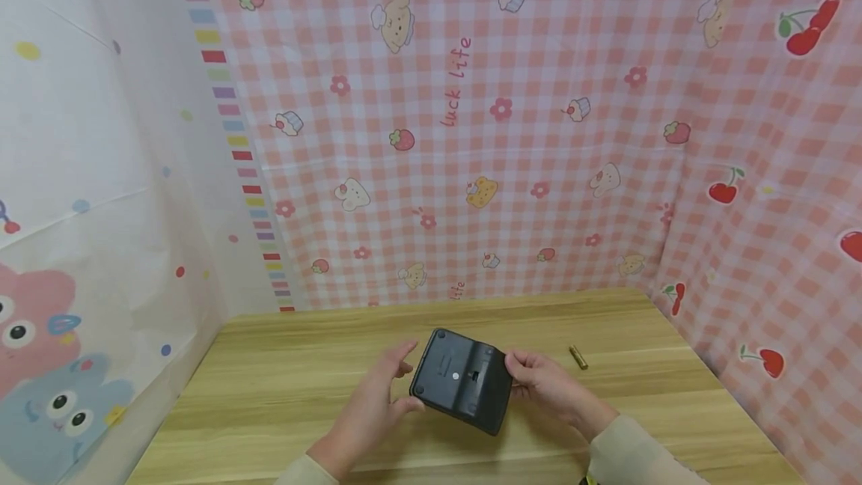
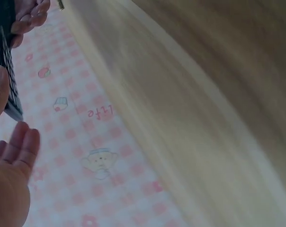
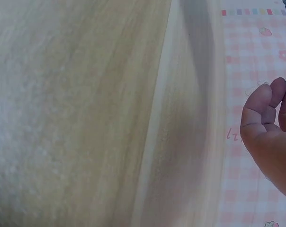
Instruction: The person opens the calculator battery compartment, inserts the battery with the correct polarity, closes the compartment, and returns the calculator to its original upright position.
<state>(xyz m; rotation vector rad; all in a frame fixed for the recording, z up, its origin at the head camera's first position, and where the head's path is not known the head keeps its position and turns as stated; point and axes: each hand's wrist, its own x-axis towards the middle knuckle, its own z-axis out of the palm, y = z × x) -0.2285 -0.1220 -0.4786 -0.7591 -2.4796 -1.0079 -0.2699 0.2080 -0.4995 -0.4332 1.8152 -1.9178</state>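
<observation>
Pale sleeves (image 1: pixel 636 455) frame a black calculator (image 1: pixel 438 369), already raised above the bench (image 1: pixel 283 365), underside showing; right hand (image 1: pixel 548 386) pinches its edge, left hand (image 1: pixel 373 397) open alongside; a gold battery (image 1: pixel 578 357) lies outside it.

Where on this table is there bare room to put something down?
The table is bare from the left hand out to its left edge, and beyond the black device toward the checked cloth. It's more crowded around the right hand, with the gold cylinder nearby.
</observation>
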